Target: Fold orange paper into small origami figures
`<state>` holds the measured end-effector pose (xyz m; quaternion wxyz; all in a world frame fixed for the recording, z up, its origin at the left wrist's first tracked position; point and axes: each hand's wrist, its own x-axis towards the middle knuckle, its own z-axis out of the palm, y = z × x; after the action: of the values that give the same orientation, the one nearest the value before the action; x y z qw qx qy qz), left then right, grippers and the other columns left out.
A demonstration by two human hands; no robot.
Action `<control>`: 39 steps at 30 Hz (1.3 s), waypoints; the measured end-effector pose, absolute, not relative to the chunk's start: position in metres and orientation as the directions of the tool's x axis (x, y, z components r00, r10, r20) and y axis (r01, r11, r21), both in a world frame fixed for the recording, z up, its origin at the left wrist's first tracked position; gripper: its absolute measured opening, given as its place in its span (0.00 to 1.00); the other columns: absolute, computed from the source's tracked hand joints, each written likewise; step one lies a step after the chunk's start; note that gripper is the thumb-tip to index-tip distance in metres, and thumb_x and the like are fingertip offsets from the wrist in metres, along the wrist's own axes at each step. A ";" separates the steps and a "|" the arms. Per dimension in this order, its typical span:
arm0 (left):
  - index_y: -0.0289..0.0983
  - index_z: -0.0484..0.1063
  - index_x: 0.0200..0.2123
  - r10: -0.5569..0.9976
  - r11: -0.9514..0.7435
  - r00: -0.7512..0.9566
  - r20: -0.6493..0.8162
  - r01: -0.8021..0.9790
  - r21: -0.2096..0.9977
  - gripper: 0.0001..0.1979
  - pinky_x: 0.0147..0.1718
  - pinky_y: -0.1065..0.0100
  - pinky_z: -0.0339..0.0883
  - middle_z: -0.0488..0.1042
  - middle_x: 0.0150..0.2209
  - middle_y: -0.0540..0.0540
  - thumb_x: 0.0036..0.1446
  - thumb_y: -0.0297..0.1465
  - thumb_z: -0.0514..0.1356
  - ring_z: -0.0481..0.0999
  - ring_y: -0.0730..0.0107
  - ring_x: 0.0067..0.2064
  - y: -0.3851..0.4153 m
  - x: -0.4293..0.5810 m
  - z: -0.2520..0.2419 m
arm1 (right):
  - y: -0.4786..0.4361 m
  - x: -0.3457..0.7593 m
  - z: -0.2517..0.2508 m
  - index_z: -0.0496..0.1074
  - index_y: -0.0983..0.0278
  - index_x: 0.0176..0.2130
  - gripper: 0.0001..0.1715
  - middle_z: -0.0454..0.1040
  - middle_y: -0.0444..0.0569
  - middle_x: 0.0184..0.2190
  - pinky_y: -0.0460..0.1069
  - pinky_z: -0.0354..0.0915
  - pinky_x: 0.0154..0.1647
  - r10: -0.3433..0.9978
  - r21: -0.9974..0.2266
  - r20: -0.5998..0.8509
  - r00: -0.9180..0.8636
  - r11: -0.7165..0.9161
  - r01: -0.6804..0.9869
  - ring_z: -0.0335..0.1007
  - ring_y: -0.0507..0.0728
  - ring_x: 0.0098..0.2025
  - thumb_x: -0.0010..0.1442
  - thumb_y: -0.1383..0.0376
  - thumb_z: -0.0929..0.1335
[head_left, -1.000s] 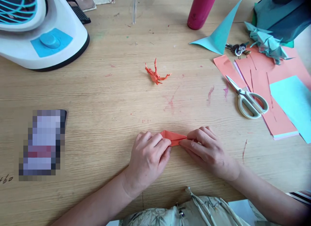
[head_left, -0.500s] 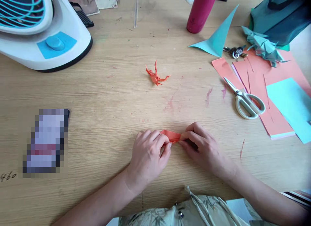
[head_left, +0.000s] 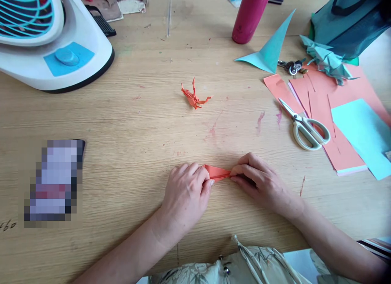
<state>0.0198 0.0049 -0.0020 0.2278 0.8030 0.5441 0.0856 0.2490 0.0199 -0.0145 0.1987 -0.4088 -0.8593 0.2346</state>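
Note:
A small folded piece of orange paper (head_left: 217,173) lies low over the wooden table between my two hands. My left hand (head_left: 187,190) is closed on its left end, thumb in front and fingers curled over the top, hiding that end. The paper's pointed right tip is pinched between the thumb and fingers of my right hand (head_left: 259,180). Creased layers run lengthwise along the visible middle part. Farther up the table stands a small orange origami figure (head_left: 193,98) with thin, raised limbs, apart from both hands.
White-handled scissors (head_left: 307,129) rest on orange paper sheets (head_left: 351,153) at the right, near a light blue sheet (head_left: 360,133). Behind are teal folded papers (head_left: 270,51), keys (head_left: 292,67), a magenta bottle (head_left: 249,19) and a bag (head_left: 345,23). At left are a fan (head_left: 76,60) and a blurred phone (head_left: 55,178).
My right hand has shifted slightly right, away from my left hand, and more of the orange paper's length shows between them. The whole view has moved a little.

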 end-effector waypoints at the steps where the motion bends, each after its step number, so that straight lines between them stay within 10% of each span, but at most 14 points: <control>1: 0.38 0.68 0.31 0.913 -0.303 0.392 -0.109 0.835 0.460 0.07 0.38 0.59 0.60 0.74 0.34 0.47 0.65 0.28 0.58 0.71 0.60 0.38 0.005 0.020 -0.002 | 0.020 0.250 -0.015 0.73 0.67 0.42 0.06 0.68 0.52 0.38 0.52 0.66 0.41 0.797 -0.562 0.153 -0.585 0.557 0.612 0.66 0.57 0.39 0.69 0.70 0.65; 16: 0.38 0.66 0.33 0.903 -0.327 0.404 -0.147 0.867 0.375 0.07 0.37 0.58 0.64 0.73 0.35 0.45 0.65 0.27 0.56 0.71 0.58 0.39 0.007 0.020 -0.001 | 0.015 0.238 -0.011 0.70 0.66 0.36 0.06 0.68 0.51 0.34 0.52 0.64 0.38 0.845 -0.475 0.142 -0.515 0.515 0.714 0.65 0.57 0.36 0.67 0.72 0.65; 25: 0.38 0.65 0.33 0.889 -0.325 0.401 -0.221 0.893 0.311 0.06 0.39 0.58 0.64 0.74 0.36 0.45 0.66 0.29 0.56 0.72 0.58 0.40 0.011 0.022 0.001 | 0.002 0.243 -0.009 0.70 0.70 0.56 0.18 0.75 0.57 0.45 0.56 0.63 0.40 0.535 -0.285 0.284 -0.796 0.840 0.462 0.66 0.60 0.40 0.70 0.74 0.60; 39: 0.38 0.66 0.35 0.880 -0.367 0.423 -0.217 0.895 0.254 0.05 0.39 0.57 0.65 0.74 0.37 0.45 0.66 0.29 0.55 0.73 0.57 0.41 0.011 0.023 -0.003 | 0.000 0.250 -0.014 0.69 0.69 0.59 0.21 0.75 0.53 0.37 0.54 0.61 0.35 0.626 -0.239 0.211 -0.751 0.778 0.582 0.65 0.58 0.35 0.68 0.73 0.64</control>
<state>0.0226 0.0109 -0.0032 0.1679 0.8265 0.5368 -0.0220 0.2496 -0.0003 -0.0140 0.1405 -0.3239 -0.9322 0.0792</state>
